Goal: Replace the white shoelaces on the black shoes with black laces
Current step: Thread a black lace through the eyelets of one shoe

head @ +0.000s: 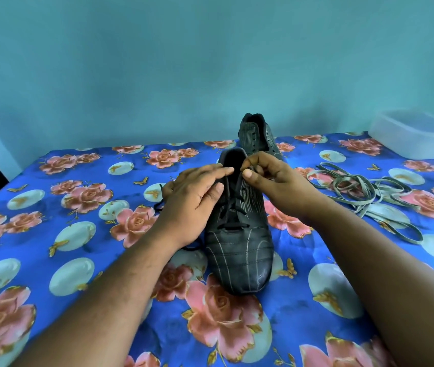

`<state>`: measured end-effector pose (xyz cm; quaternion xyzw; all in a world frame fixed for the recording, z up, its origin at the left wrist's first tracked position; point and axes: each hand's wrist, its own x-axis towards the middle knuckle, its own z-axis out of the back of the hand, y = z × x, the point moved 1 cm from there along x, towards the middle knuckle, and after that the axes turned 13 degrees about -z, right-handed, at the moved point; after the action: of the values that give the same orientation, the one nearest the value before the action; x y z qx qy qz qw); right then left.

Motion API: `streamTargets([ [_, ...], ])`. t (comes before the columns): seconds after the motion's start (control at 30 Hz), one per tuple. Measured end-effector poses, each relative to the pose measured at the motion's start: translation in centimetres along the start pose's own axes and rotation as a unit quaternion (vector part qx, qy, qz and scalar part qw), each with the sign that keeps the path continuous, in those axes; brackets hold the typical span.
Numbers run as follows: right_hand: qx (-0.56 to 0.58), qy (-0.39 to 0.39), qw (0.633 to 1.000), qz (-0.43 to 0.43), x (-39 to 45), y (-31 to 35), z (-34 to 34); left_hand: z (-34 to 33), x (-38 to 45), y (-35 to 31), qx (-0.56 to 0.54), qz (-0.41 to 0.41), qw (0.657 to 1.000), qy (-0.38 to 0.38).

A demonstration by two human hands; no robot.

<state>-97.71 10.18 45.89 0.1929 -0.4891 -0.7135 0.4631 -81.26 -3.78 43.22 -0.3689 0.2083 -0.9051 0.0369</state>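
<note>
A black shoe (239, 250) lies on the bed in front of me, toe pointing toward me. A black lace (233, 207) crosses its lower eyelets, and one loose end trails out to the left under my left hand (194, 197). That hand rests on the shoe's left side, its fingers stretched toward the collar. My right hand (266, 178) pinches the black lace at the top right eyelets with curled thumb and forefinger. The second black shoe (257, 133) stands behind, with no lace in its eyelets. The removed white laces (364, 189) lie in a loose heap to the right.
A translucent plastic container (417, 133) sits at the far right, by the wall. The blue floral bedsheet (78, 234) covers the whole surface. A teal wall runs close behind the shoes. Something dark stands at the left edge.
</note>
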Motion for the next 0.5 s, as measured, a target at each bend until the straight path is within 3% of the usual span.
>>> streamTargets([
  [0.2, 0.005, -0.035, 0.999, -0.007, -0.3, 0.7, 0.3, 3.0, -0.6, 0.6, -0.092, 0.097, 0.991, -0.023],
  [0.27, 0.009, -0.048, 0.999, -0.006, -0.4, 1.0, 0.3, 4.1, -1.1, 0.6, -0.107, 0.111, 0.988, 0.03],
  [0.4, -0.029, -0.061, 0.998, 0.015, -0.6, 1.2, -0.2, 4.1, -1.7, 0.8, -0.035, 0.109, 0.981, 0.154],
  [0.5, -0.049, -0.071, 0.996, 0.034, -0.9, 1.6, -0.6, 4.0, -1.7, 1.7, 0.028, 0.146, 0.975, 0.166],
])
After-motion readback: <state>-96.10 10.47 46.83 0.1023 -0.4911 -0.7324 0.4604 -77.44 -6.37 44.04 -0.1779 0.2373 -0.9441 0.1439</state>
